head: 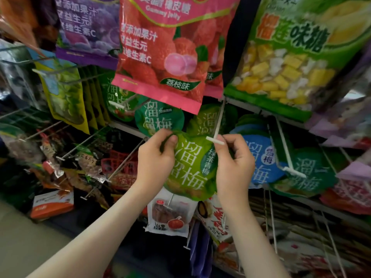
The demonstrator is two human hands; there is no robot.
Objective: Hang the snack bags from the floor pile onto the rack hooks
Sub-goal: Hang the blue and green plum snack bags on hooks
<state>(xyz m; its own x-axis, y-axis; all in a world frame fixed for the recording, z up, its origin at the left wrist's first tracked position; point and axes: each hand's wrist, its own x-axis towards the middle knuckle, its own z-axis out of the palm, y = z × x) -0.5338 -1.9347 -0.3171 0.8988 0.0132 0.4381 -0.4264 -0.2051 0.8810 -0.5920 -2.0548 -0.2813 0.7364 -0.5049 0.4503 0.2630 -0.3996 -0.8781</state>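
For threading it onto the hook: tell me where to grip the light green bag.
Pinch the light green bag at its top edge, left hand and right hand from either side: it is flat and floppy, and its top middle must meet the hook tip.

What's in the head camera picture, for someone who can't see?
Left hand and right hand pinch a light green plum snack bag at a white rack hook. A pink lychee gummy bag and a green durian candy bag hang above.

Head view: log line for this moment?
left hand: pinches lime-green plastic snack bag top | right hand: grips bag edge at white-tipped hook | hung: unclear
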